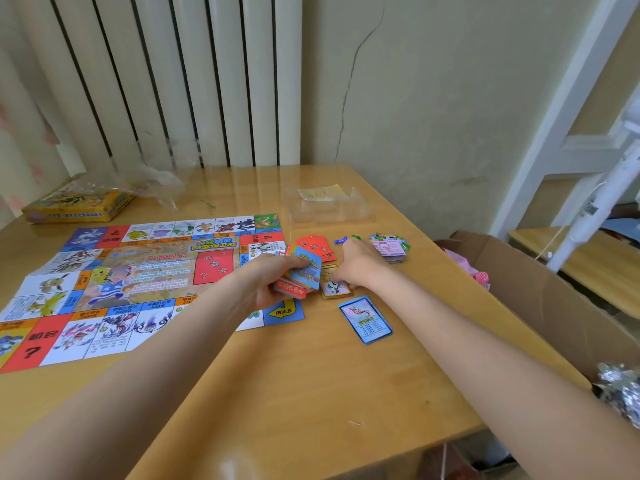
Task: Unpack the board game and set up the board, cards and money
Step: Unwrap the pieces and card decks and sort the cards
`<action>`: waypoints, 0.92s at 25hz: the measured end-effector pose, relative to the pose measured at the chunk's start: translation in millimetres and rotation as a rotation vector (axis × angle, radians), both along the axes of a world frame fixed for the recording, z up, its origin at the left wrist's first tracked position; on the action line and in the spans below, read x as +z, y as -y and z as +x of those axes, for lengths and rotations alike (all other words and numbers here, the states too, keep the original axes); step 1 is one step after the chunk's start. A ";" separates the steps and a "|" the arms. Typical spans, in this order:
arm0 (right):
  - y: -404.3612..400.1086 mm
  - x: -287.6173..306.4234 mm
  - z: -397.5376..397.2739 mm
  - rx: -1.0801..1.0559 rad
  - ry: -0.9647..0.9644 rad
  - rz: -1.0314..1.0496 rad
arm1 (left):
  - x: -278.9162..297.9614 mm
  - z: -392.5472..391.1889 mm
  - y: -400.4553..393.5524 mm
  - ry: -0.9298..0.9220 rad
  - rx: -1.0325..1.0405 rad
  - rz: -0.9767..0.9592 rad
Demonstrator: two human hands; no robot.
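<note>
The paper game board (114, 271) lies unfolded on the left half of the wooden table (311, 393). My left hand (273, 282) grips a stack of cards (303, 275) above the board's right edge. My right hand (356, 265) pinches a yellow-bordered card (334, 287) lying on the table. A blue-bordered card (365, 320) lies alone nearer to me. Red cards (317, 249) are fanned behind my hands. A pile of paper money (389, 249) sits to the right of them. Small blue (340, 240) and green (356, 237) pawns lie between.
The yellow game box (79, 206) and crumpled clear wrap (156, 183) sit at the back left. A clear plastic tray (329, 206) with a paper slip stands behind the cards. An open cardboard carton (540, 289) is off the table's right edge. A radiator and wall are behind.
</note>
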State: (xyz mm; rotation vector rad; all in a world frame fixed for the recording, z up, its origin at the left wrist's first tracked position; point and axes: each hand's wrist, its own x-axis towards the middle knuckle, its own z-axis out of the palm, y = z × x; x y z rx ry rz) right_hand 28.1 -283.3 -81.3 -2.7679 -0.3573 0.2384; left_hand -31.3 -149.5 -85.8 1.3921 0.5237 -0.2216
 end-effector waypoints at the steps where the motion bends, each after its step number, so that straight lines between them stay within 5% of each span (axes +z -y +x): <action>1: 0.6 -0.4 0.1 0.001 -0.006 0.012 | 0.7 -1.0 -0.9 -0.003 -0.007 0.011; 9: 3.2 8.1 -3.1 0.016 0.098 0.009 | 2.9 5.2 -5.7 0.115 0.048 0.112; 11: 3.2 15.7 -0.7 0.014 0.052 0.300 | 2.3 5.4 -10.7 0.164 0.096 0.016; 14: 1.1 21.5 -6.1 0.028 -0.294 0.752 | 5.2 0.0 -4.6 0.164 0.089 -0.106; 19: 2.8 16.6 -2.1 -0.028 -0.251 0.818 | 12.8 -7.1 -7.3 0.236 -0.089 -0.340; 23: 7.5 21.1 6.6 -0.112 -0.232 0.891 | 17.5 -7.6 -9.9 0.232 -0.033 -0.227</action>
